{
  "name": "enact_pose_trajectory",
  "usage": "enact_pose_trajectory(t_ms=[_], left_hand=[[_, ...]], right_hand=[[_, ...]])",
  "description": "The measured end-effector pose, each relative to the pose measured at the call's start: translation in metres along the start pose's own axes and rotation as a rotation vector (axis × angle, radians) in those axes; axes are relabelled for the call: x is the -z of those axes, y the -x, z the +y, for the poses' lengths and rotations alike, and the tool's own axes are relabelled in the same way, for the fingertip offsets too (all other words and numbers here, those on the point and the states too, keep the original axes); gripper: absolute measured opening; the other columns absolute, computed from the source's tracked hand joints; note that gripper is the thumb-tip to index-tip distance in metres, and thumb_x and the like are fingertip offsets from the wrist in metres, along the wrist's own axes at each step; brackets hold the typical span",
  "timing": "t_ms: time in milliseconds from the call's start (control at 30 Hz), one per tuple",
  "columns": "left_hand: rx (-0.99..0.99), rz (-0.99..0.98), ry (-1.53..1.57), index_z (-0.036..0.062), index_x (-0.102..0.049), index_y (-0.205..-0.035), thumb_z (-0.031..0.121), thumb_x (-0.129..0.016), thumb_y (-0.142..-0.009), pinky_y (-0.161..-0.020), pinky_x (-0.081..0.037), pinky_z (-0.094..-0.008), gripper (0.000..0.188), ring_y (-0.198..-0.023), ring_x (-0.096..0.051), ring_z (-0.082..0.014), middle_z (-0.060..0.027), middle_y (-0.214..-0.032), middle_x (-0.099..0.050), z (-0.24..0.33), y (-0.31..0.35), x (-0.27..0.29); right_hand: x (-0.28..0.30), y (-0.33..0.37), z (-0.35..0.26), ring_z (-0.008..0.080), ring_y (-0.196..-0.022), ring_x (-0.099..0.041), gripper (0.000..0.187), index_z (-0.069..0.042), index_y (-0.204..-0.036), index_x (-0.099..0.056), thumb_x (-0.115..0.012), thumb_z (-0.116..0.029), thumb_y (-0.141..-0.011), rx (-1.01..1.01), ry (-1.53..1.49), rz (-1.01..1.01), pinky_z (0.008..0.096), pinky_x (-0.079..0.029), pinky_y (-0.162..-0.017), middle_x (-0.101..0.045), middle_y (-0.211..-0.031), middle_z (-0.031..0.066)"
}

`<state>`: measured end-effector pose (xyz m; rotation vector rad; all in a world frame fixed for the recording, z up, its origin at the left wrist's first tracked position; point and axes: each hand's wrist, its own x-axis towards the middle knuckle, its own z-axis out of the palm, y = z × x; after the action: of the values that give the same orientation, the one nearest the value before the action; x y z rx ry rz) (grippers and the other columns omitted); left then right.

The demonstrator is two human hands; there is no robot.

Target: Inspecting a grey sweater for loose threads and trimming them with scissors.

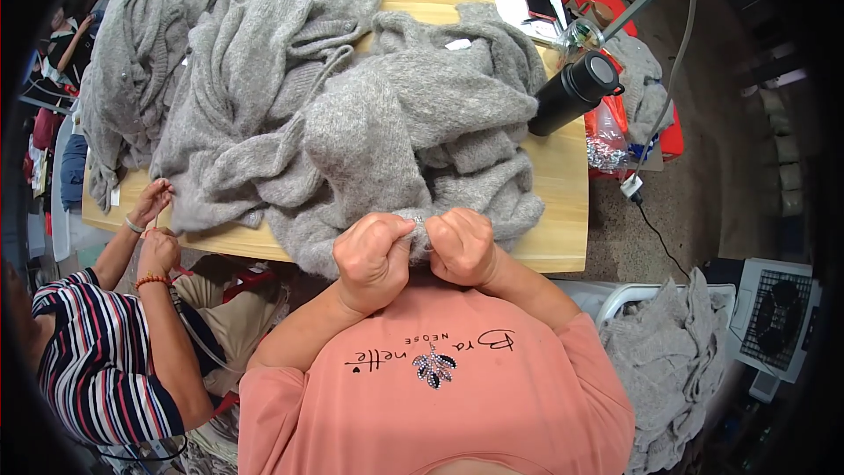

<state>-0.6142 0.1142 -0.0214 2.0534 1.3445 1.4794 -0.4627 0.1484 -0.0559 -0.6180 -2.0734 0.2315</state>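
Observation:
A fuzzy grey knit sweater (360,132) lies bunched on the table in front of me, its near edge drawn up toward my chest. My left hand (374,257) is closed in a fist, pinching that edge between thumb and fingers. Right beside it, almost touching, my right hand (462,246) is closed on the same edge. A small strip of knit shows between the two hands; the fingertips themselves are mostly hidden. A white label (458,44) shows at the far part of the sweater.
More grey knitwear (237,53) is heaped on the wooden table (563,220) to the left. A black bottle (576,92) and a phone (538,0) stand and lie at the right. Grey knits fill a white bin (620,299). A co-worker in a striped shirt (110,361) sits at left.

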Motion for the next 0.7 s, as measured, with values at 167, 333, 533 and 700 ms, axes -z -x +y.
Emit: enact_pose_trajectory(t_ms=[167,333,533,700], left_hand=[[-0.084,0.062,-0.085,-0.0009,-0.056,-0.079,-0.014,-0.059,-0.062,-0.05,-0.047,-0.0299,0.021,-0.057,-0.058,-0.0246,-0.0121,-0.068,-0.057,0.001,-0.007,-0.006],[-0.192,0.065,-0.143,-0.0024,-0.055,-0.082,-0.012,-0.061,-0.064,-0.046,-0.044,-0.0299,0.021,-0.053,-0.054,-0.0238,-0.0125,-0.068,-0.055,0.002,-0.003,-0.004],[-0.172,0.056,-0.128,-0.0006,-0.055,-0.084,-0.01,-0.061,-0.069,-0.047,-0.045,-0.028,0.019,-0.054,-0.056,-0.0232,-0.0132,-0.07,-0.059,0.003,0.0,-0.002],[-0.184,-0.09,0.009,0.0011,-0.053,-0.081,-0.011,-0.057,-0.068,-0.049,-0.045,-0.0294,0.019,-0.053,-0.055,-0.0247,-0.012,-0.071,-0.059,0.019,-0.018,0.022]], right_hand=[[-0.005,-0.011,0.008,0.0249,-0.045,-0.044,0.025,0.002,-0.079,-0.051,-0.054,0.001,-0.054,-0.03,-0.035,0.048,0.0342,-0.035,-0.04,-0.042,-0.057,0.0089],[-0.005,-0.021,0.005,0.0264,-0.046,-0.046,0.023,0.001,-0.077,-0.052,-0.053,0.003,-0.054,-0.085,-0.115,0.051,0.0346,-0.036,-0.041,-0.044,-0.057,0.0102],[-0.006,-0.027,0.001,0.0251,-0.047,-0.046,0.022,-0.001,-0.075,-0.049,-0.055,0.002,-0.054,-0.1,-0.119,0.063,0.0342,-0.038,-0.043,-0.041,-0.057,0.0083],[0.008,-0.023,0.009,0.0265,-0.046,-0.049,0.021,0.002,-0.079,-0.053,-0.057,0.003,-0.058,-0.044,-0.153,0.096,0.0335,-0.038,-0.041,-0.049,-0.059,0.0107]])
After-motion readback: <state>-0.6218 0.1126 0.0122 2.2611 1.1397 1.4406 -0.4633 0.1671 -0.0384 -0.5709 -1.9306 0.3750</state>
